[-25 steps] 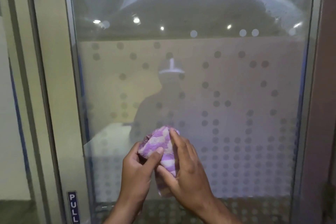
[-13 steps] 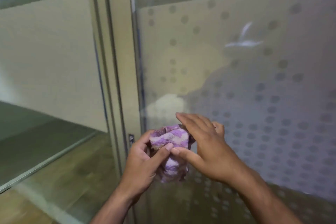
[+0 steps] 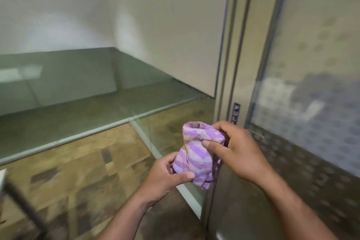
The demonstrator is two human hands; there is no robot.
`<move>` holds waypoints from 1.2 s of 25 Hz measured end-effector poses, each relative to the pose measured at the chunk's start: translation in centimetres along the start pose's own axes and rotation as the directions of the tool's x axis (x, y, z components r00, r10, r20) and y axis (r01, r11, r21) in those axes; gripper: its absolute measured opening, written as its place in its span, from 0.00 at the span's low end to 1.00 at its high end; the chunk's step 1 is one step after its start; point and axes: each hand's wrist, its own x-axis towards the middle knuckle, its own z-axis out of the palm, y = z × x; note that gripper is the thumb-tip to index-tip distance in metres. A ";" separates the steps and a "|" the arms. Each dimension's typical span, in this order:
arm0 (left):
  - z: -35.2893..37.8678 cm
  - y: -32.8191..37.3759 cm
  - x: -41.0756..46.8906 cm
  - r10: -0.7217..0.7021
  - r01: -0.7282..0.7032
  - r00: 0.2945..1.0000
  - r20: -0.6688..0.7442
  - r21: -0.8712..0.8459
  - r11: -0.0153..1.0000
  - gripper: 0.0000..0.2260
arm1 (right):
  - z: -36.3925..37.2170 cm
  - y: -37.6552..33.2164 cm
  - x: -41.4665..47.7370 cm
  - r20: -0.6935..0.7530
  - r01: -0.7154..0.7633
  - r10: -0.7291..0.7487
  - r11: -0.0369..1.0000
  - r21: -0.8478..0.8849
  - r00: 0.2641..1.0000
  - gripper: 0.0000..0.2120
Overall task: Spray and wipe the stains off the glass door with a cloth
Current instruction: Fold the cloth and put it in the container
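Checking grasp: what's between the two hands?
Head view: only the cloth, bunched, gripped by left hand below and right hand above.

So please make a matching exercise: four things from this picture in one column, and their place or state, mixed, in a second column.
Things:
1. cloth
2. left hand
3. right hand
4. glass door

Place or state:
a. grips the cloth's top
b. far right, dotted
c. bunched, purple stripes, between both hands
d. holds the cloth's lower part

Pairs: 1-c, 2-d, 3-a, 4-b
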 end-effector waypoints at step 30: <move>-42.7 -1.0 -52.6 -0.041 0.208 0.138 -0.990 -0.011 0.978 0.30 | 59.2 -35.5 -12.3 0.786 -0.492 -0.065 0.747 0.446 0.615 0.07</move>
